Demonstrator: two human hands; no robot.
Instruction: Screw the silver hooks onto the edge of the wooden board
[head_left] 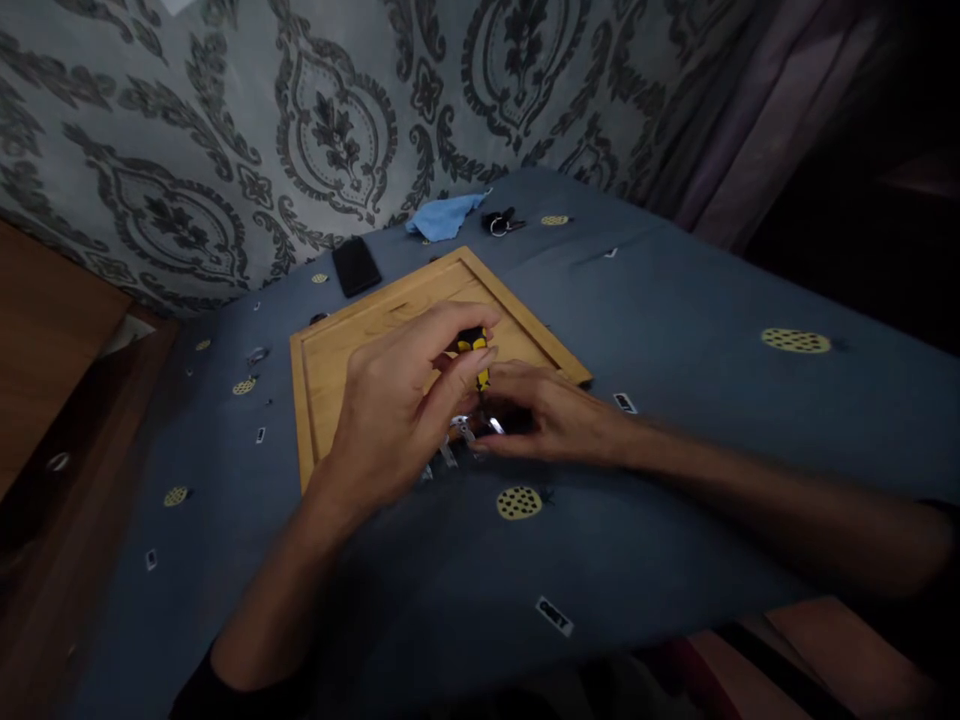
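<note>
My left hand (pixel 405 400) is closed around the top of a yellow and black screwdriver (pixel 475 356), which stands roughly upright over the front edge of a wooden tray (pixel 352 340). My right hand (pixel 547 415) lies low beside it, fingers pinched on small shiny metal parts (pixel 469 428) under the screwdriver's tip. What these parts are is too dark to make out. A few more small metal pieces (pixel 442 458) lie just in front of the tray on the blue cloth (pixel 675 330).
The blue cloth with yellow dotted patches covers the surface. Behind the tray lie a black phone (pixel 355 266), a light blue rag (pixel 445 215) and a key ring with dark keys (pixel 501 222). A patterned wall rises behind; a wooden edge is at left.
</note>
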